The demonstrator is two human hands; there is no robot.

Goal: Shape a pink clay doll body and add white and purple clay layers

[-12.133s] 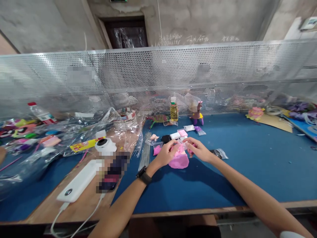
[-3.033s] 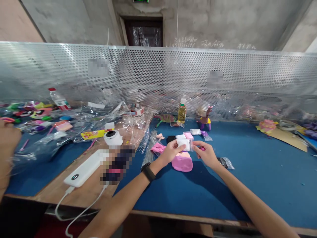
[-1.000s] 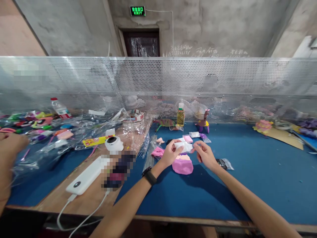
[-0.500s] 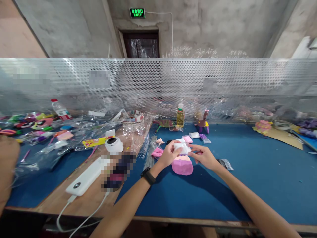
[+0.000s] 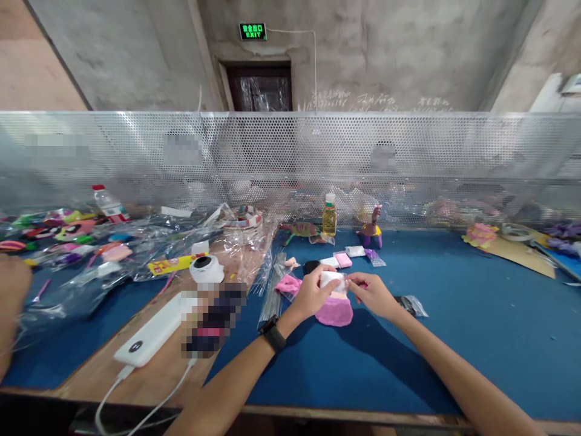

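Between the fingers and thumb of my left hand (image 5: 312,297) is a small clear packet of white clay (image 5: 332,280). My right hand (image 5: 374,295) pinches the right-hand edge of that packet's wrapping. Just below lies a pink clay piece (image 5: 334,312) with a pale peach part on top, partly covered by the packet. Left of my left hand is a crumpled bright pink packet (image 5: 287,283). Behind the hands lie a light pink packet (image 5: 343,260), a white packet (image 5: 355,251) and a purple packet (image 5: 374,258). A black packet (image 5: 412,306) rests beside my right wrist.
A yellow-liquid bottle (image 5: 330,217) stands at the back between clay animal figures (image 5: 372,230). Leftward are a white power bank (image 5: 157,330) with cables, a white camera (image 5: 206,269) and cluttered plastic bags (image 5: 149,236). Another person's arm (image 5: 13,303) reaches in at far left.
My right hand's fingers have closed into a pinch on the edge of the white packet. The packet appears slightly lower in view, as the camera has tilted a little.
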